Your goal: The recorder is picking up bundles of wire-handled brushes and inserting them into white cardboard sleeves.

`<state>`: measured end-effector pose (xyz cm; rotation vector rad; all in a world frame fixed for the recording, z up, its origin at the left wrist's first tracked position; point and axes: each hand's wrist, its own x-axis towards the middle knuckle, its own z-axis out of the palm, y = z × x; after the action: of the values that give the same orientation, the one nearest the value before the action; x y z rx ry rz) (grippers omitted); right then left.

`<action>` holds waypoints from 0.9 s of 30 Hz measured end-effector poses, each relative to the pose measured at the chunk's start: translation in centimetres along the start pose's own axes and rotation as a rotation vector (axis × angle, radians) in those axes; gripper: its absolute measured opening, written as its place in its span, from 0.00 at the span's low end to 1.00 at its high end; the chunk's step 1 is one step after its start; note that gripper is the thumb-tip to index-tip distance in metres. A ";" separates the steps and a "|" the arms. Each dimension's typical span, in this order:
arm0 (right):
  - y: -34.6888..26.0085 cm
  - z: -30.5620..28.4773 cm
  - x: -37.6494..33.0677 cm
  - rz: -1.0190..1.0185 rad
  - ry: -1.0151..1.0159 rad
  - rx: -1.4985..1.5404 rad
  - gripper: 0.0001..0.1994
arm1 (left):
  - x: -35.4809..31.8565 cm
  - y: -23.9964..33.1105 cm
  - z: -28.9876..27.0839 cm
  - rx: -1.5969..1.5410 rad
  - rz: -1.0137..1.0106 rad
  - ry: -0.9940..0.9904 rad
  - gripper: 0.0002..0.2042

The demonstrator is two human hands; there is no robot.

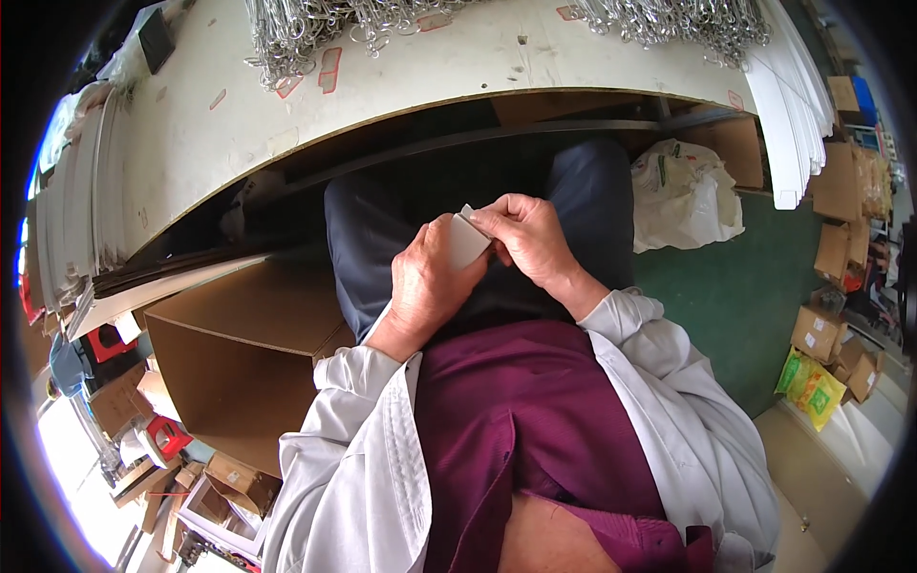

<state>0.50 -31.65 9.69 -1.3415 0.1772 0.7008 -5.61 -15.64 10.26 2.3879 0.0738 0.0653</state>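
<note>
I see both hands meeting over the lap, on the near side of the counter. Between them is a small white box; it could be folded card, I can't tell which. The left hand curls around its left side, gripping it. The right hand pinches its far right end, thumb on top; the fingers underneath are mostly hidden from me. I judge the box light and fairly stiff, smooth enough to slide a little, and easy to crease or dent. I'd hold the body broadly by its sides, without squeezing, and take the thin far edge only between thumb and forefinger. Metal hooks lie at the counter's far side, a carton stands left and a bag right.
</note>
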 end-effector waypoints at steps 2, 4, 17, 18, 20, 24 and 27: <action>0.2 0.8 -0.4 -0.189 0.076 -0.151 0.10 | 0.0 0.1 -0.1 0.001 0.002 -0.002 0.23; 0.6 1.5 -0.5 -0.288 0.115 -0.239 0.11 | 0.1 0.1 -0.2 -0.006 0.015 0.018 0.24; 1.7 1.9 -1.8 -0.397 -0.002 -0.361 0.20 | 0.2 -1.9 -0.2 -0.061 0.057 0.037 0.28; 1.7 2.0 -1.9 -0.419 -0.003 -0.383 0.20 | 0.3 -1.9 -0.2 -0.071 0.049 0.047 0.28; 1.1 2.3 -1.9 -0.431 -0.012 -0.424 0.20 | 0.3 -2.1 -0.2 -0.079 0.041 0.057 0.28; 1.1 2.6 -1.4 -0.453 -0.015 -0.448 0.20 | 0.6 -2.3 -0.3 -0.074 0.053 0.101 0.25; 1.8 2.6 -0.9 -0.501 0.006 -0.477 0.19 | 0.4 -2.1 0.0 -0.087 0.037 0.139 0.20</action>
<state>-1.95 -29.42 9.28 -1.7532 -0.3357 0.3177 -5.26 -14.08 8.82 2.2951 0.0905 0.2473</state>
